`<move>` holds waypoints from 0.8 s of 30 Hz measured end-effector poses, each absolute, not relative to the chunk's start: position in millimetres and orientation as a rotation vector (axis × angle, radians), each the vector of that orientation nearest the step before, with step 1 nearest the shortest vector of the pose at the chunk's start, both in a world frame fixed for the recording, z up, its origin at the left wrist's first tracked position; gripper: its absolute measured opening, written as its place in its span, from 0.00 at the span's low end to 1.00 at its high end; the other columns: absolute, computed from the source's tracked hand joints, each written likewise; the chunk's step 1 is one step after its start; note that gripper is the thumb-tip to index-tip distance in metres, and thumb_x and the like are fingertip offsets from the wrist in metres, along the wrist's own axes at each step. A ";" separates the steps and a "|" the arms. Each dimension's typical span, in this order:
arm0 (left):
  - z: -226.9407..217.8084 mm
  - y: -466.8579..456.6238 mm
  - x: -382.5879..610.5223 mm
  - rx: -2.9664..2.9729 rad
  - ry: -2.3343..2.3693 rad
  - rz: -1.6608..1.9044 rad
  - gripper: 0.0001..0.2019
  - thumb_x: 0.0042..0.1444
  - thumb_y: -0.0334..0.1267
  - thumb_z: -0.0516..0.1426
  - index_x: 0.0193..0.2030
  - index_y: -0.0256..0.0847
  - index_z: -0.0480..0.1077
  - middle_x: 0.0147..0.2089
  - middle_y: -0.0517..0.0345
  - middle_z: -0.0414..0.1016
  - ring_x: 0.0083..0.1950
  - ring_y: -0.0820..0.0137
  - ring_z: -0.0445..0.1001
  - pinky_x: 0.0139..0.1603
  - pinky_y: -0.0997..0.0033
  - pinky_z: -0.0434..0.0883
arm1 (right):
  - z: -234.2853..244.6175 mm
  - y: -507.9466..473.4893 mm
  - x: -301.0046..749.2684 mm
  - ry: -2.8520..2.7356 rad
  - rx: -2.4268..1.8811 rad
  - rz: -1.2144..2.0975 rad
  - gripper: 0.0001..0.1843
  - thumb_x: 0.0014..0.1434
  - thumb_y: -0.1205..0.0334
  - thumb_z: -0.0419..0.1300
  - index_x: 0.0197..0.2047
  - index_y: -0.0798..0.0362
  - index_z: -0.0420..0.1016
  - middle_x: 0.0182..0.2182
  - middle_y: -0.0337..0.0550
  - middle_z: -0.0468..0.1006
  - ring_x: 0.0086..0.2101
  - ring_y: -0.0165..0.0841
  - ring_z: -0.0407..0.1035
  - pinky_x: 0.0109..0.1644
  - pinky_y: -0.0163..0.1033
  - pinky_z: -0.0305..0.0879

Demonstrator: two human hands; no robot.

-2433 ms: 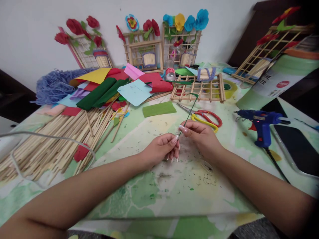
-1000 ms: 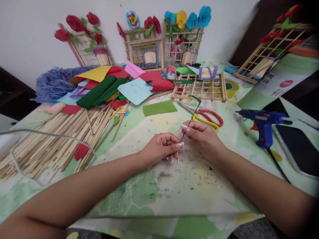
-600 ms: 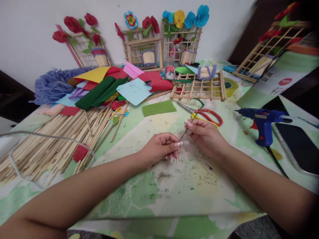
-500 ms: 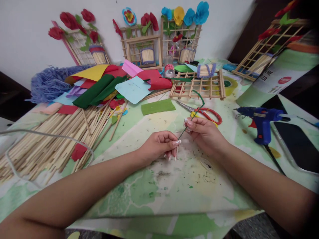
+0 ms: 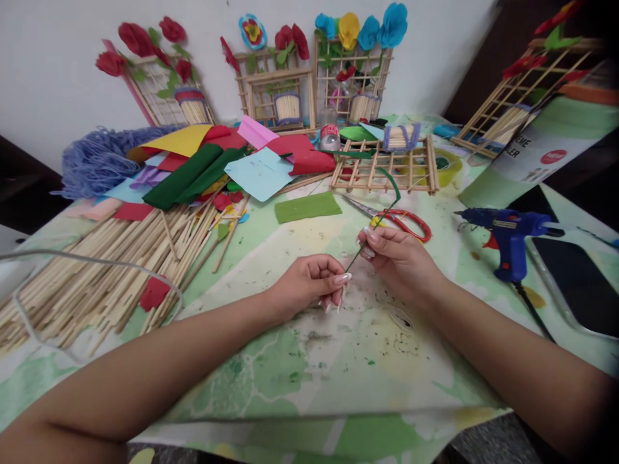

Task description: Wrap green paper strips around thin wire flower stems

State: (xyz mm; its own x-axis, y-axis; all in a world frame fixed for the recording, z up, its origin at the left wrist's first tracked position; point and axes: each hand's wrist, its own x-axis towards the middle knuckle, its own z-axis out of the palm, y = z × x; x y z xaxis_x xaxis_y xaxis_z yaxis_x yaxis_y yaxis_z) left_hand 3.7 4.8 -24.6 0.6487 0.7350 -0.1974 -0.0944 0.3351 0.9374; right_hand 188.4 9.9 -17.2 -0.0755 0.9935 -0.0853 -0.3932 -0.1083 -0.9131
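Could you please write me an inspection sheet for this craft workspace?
Surface: patterned tablecloth, dark marks and green specks near the hands.
Job's things: thin green strand, upper end curving over.
Clutter: wooden sticks, paper sheets and blue-purple yarn left; scissors, glue gun and phone right.
Hands: left hand and right hand both pinch the strand.
Cables: grey cable over the sticks; black cord running from the glue gun.
Surroundings: lattice frames with craft flowers; pale wall behind.

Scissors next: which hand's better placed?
Right, probably. The right hand looks closer to the scissors, partly overlapping their handles in view; the left hand is farther off. Both hold the green strip, so the right would have to release it first.
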 end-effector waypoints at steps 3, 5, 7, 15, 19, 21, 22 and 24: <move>-23.8 4.7 4.8 1.112 0.701 0.595 0.16 0.47 0.45 0.65 0.28 0.35 0.65 0.18 0.62 0.72 0.17 0.81 0.65 0.17 0.83 0.59 | -17.2 10.8 188.3 -0.840 -0.958 1.454 0.07 0.45 0.61 0.69 0.22 0.51 0.75 0.26 0.38 0.72 0.28 0.27 0.61 0.35 0.36 0.60; -23.3 5.0 5.5 1.111 0.704 0.598 0.16 0.47 0.45 0.65 0.28 0.35 0.65 0.18 0.62 0.72 0.17 0.81 0.65 0.17 0.83 0.59 | -16.8 10.7 187.4 -0.821 -0.970 1.437 0.08 0.45 0.62 0.69 0.22 0.52 0.73 0.25 0.37 0.70 0.27 0.27 0.60 0.34 0.36 0.59; -23.1 5.4 6.0 1.112 0.704 0.597 0.16 0.47 0.45 0.65 0.28 0.35 0.65 0.18 0.62 0.72 0.17 0.81 0.65 0.17 0.83 0.58 | -16.7 10.2 186.3 -0.803 -0.976 1.421 0.09 0.45 0.61 0.69 0.21 0.52 0.72 0.25 0.37 0.69 0.26 0.26 0.58 0.33 0.36 0.59; -23.8 5.1 5.3 1.121 0.699 0.585 0.16 0.48 0.45 0.64 0.29 0.35 0.65 0.18 0.62 0.72 0.17 0.82 0.65 0.18 0.83 0.59 | -18.3 10.9 186.0 -0.768 -0.953 1.413 0.10 0.45 0.62 0.70 0.20 0.53 0.73 0.20 0.35 0.64 0.25 0.25 0.56 0.30 0.34 0.56; -24.3 4.7 4.6 1.127 0.689 0.575 0.15 0.49 0.44 0.64 0.29 0.35 0.65 0.19 0.62 0.72 0.17 0.81 0.65 0.17 0.83 0.58 | -16.9 11.9 186.8 -0.821 -0.963 1.435 0.08 0.43 0.59 0.71 0.25 0.51 0.77 0.23 0.36 0.68 0.25 0.26 0.57 0.30 0.34 0.55; -24.5 4.8 4.0 1.128 0.686 0.578 0.15 0.49 0.44 0.64 0.29 0.35 0.65 0.19 0.62 0.72 0.17 0.81 0.66 0.17 0.83 0.59 | -16.6 11.3 187.6 -0.872 -0.962 1.452 0.09 0.43 0.57 0.71 0.29 0.50 0.80 0.28 0.38 0.72 0.28 0.26 0.59 0.32 0.35 0.57; -24.7 5.0 3.8 1.123 0.687 0.583 0.15 0.49 0.44 0.64 0.29 0.35 0.65 0.19 0.62 0.72 0.17 0.81 0.66 0.18 0.83 0.59 | -16.8 10.7 188.0 -0.901 -0.960 1.478 0.10 0.43 0.56 0.71 0.31 0.49 0.81 0.30 0.38 0.74 0.29 0.27 0.60 0.33 0.35 0.58; -24.9 5.3 3.3 1.106 0.691 0.594 0.16 0.48 0.44 0.64 0.29 0.35 0.65 0.19 0.62 0.72 0.17 0.81 0.66 0.18 0.82 0.60 | -17.8 9.0 188.6 -0.969 -0.948 1.553 0.10 0.44 0.56 0.70 0.31 0.50 0.81 0.32 0.40 0.75 0.31 0.28 0.62 0.35 0.36 0.59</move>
State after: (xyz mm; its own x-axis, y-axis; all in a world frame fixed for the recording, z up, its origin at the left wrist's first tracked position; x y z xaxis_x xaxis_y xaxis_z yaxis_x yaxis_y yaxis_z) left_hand 3.3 5.3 -24.9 0.6516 0.7314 -0.2014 -0.0893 0.3376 0.9370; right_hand 188.6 9.0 -17.8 -0.1598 0.9826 -0.0949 -0.3467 -0.1459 -0.9266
